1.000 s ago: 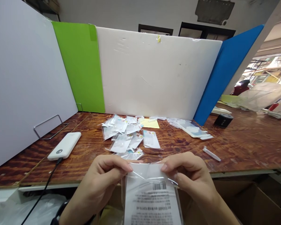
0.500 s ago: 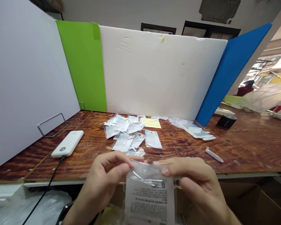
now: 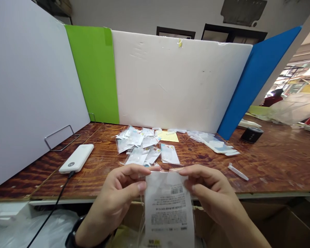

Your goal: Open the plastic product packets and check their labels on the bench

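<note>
A clear plastic packet (image 3: 167, 206) with a white printed label and barcode hangs upright between my hands, in front of the table's near edge. My left hand (image 3: 119, 198) pinches its top left corner with thumb and fingers. My right hand (image 3: 209, 193) pinches the top right corner in the same way. Just beyond my fingers, a heap of several small clear packets (image 3: 142, 146) lies on the wooden table (image 3: 274, 162).
A white power bank (image 3: 76, 158) with a black cable lies at the left, near a wire stand (image 3: 59, 137). A yellow dotted sheet (image 3: 168, 136), a flat stack of packets (image 3: 217, 143), a small clear strip (image 3: 237, 171) and a black object (image 3: 251, 134) lie further off. Upright panels (image 3: 170, 82) wall the desk. Cardboard boxes (image 3: 281, 224) stand below.
The packet's top was bunched and tilted half a second ago; now it hangs flat with the label facing me. Both hands rose slightly and kept their pinch on the top corners.
</note>
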The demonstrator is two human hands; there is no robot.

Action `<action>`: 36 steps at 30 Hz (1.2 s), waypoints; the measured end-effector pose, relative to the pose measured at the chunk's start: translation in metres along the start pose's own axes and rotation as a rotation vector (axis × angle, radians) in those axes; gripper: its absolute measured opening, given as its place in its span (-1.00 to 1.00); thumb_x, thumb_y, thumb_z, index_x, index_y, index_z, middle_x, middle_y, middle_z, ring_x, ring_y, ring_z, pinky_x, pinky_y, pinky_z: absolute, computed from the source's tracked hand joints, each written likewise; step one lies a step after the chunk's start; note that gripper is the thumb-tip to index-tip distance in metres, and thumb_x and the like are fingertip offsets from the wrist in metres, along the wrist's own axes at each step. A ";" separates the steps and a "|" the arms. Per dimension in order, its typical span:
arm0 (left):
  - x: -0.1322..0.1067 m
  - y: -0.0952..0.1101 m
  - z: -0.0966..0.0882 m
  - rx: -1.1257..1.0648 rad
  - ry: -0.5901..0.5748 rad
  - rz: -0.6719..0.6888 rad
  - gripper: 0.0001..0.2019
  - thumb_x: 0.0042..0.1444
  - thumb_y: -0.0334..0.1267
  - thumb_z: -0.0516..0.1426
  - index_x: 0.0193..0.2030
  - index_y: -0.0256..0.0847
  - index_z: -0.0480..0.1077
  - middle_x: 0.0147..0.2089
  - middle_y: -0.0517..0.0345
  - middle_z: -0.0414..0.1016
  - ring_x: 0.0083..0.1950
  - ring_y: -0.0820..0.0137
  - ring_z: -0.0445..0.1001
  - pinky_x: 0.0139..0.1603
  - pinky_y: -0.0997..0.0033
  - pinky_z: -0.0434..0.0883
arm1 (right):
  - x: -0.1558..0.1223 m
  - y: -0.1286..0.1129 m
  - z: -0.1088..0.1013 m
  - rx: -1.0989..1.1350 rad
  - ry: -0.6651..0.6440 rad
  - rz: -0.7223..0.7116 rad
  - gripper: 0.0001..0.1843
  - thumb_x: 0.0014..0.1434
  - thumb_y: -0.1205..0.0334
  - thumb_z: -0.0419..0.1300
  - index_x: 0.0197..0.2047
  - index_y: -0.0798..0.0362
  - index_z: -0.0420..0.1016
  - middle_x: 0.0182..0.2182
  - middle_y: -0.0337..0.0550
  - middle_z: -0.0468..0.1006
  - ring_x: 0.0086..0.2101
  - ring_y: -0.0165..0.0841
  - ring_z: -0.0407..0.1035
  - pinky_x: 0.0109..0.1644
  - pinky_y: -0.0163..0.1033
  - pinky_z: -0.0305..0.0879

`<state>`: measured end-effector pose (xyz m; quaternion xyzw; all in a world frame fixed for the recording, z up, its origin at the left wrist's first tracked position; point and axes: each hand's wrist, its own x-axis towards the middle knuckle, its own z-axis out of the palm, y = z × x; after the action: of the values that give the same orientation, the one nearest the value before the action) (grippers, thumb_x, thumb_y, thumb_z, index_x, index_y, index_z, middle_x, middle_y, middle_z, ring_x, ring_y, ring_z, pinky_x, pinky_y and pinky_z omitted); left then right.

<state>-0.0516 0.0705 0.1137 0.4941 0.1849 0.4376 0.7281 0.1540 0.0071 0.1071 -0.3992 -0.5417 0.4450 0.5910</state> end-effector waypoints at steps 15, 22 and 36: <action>0.007 -0.009 0.007 0.082 0.125 -0.002 -0.87 -0.05 -0.43 0.26 -0.31 -0.22 0.57 -0.16 0.02 0.64 -0.16 0.31 0.56 -0.21 0.49 0.49 | 0.013 0.004 0.019 -0.003 0.197 0.114 -0.60 -0.07 0.12 0.40 -0.40 -0.02 0.20 -0.58 -0.36 0.39 -0.59 -0.46 0.26 -0.56 -0.39 0.21; 0.012 -0.012 0.016 0.054 0.192 -0.027 -0.53 -0.01 -0.34 0.28 0.06 -0.16 0.27 -0.02 -0.05 0.56 -0.16 0.25 0.57 -0.34 0.45 0.49 | 0.011 0.012 0.027 -0.124 0.307 0.056 -0.61 -0.03 0.07 0.36 -0.43 -0.01 0.18 -0.61 -0.38 0.32 -0.60 -0.49 0.19 -0.59 -0.40 0.16; 0.017 -0.019 0.009 0.425 -0.106 -0.132 -0.68 0.06 -0.34 0.17 -0.01 -0.19 0.37 0.01 0.07 0.51 0.02 0.20 0.46 -0.04 0.30 0.40 | 0.022 0.016 0.006 -1.101 0.074 -0.717 -0.87 0.19 0.33 0.19 -0.17 0.11 0.51 0.00 0.11 0.47 0.10 -0.07 0.24 0.08 0.08 0.33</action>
<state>-0.0271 0.0772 0.1035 0.6454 0.2665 0.3136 0.6435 0.1470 0.0332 0.0987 -0.4530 -0.7689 -0.1356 0.4304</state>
